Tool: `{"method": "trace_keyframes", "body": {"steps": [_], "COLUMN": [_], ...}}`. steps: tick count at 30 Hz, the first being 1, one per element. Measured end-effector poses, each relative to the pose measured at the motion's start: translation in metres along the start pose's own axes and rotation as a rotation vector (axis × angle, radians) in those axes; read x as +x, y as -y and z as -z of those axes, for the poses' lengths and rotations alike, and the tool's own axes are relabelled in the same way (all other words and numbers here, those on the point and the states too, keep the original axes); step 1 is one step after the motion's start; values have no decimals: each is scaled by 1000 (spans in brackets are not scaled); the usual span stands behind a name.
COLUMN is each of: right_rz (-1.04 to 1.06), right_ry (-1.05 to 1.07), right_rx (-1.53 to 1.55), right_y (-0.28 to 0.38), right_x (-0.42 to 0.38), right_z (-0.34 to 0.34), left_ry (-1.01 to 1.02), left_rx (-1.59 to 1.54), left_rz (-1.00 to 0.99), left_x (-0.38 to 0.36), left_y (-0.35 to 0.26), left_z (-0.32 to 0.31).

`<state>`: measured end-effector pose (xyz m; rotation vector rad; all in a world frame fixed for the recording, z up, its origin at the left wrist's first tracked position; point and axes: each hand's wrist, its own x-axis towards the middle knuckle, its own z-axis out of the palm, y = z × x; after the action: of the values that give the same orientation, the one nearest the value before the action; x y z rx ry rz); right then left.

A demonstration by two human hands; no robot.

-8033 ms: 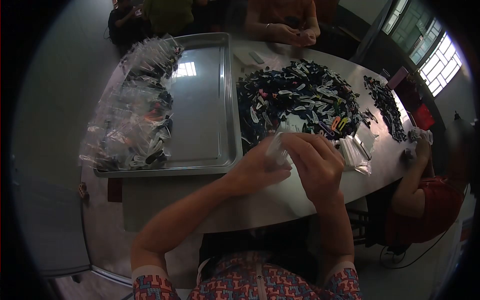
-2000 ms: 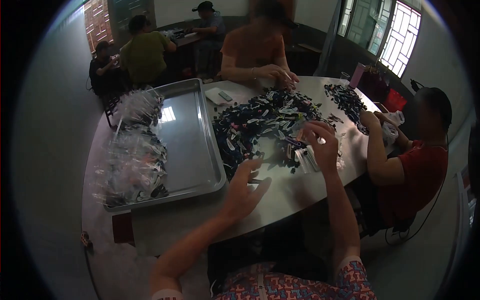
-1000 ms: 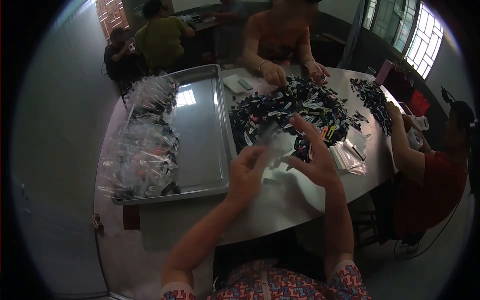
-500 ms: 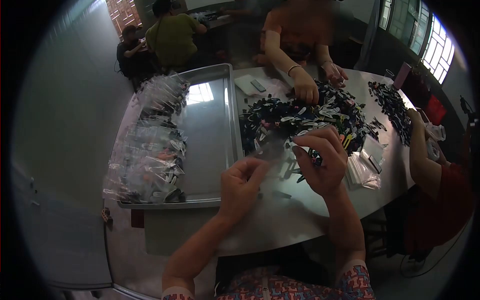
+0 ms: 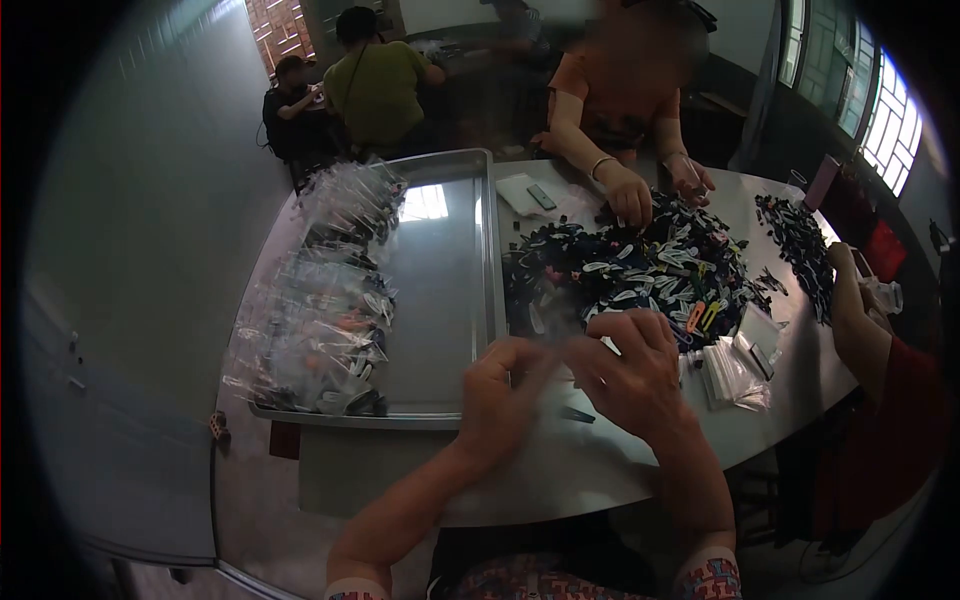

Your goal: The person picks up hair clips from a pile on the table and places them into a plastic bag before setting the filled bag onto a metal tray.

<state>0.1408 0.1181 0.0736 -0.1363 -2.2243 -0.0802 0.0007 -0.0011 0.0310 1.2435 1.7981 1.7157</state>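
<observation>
My left hand (image 5: 500, 392) pinches a small clear bag (image 5: 550, 318), which is blurred by motion, above the near side of the table. My right hand (image 5: 634, 374) meets it at the bag's lower edge, fingers bent and pressed together; whatever lies between them is too blurred to make out. Just beyond both hands spreads a big pile of hair clips (image 5: 640, 262), mostly dark and white with some coloured ones. One dark clip (image 5: 577, 414) lies on the table below my right hand. Filled clear bags (image 5: 318, 300) lie heaped along the left part of a metal tray (image 5: 435, 300).
A stack of flat clear bags (image 5: 735, 375) lies right of my hands. Across the table (image 5: 560, 490), a person in orange (image 5: 625, 110) reaches into the pile. A person in red (image 5: 895, 400) sits at the right beside another pile of clips (image 5: 800, 250). Other people sit farther back.
My hands have come together, with my right hand moving in against my left at the bag. The view has shifted, so the table and tray appear slightly lower and farther right.
</observation>
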Motion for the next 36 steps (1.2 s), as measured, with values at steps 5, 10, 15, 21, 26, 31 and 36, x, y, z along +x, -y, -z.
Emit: {"method": "trace_keyframes", "body": {"steps": [5, 10, 15, 21, 26, 31, 36], "right_rz": [39, 6, -97, -209, -281, -211, -116], "right_ry": [74, -8, 63, 210, 303, 266, 297], "right_rx": [12, 193, 330, 495, 572, 630, 532], "right_y": [-4, -10, -7, 0, -1, -4, -7], "right_x": [0, -2, -2, -6, -11, -9, -12], "right_z": [4, 4, 4, 3, 3, 5, 2], "left_ry": [-8, -39, 25, 4, 74, 228, 434], "left_rx": [34, 137, 310, 317, 336, 220, 66], "left_rz": [-64, -207, -319, -364, -285, -143, -39], "left_x": [1, 5, 8, 6, 6, 11, 15], "left_y": [1, -8, 7, 12, 6, -12, -21], "left_z": [-2, -3, 4, 2, 4, 15, 27]}}
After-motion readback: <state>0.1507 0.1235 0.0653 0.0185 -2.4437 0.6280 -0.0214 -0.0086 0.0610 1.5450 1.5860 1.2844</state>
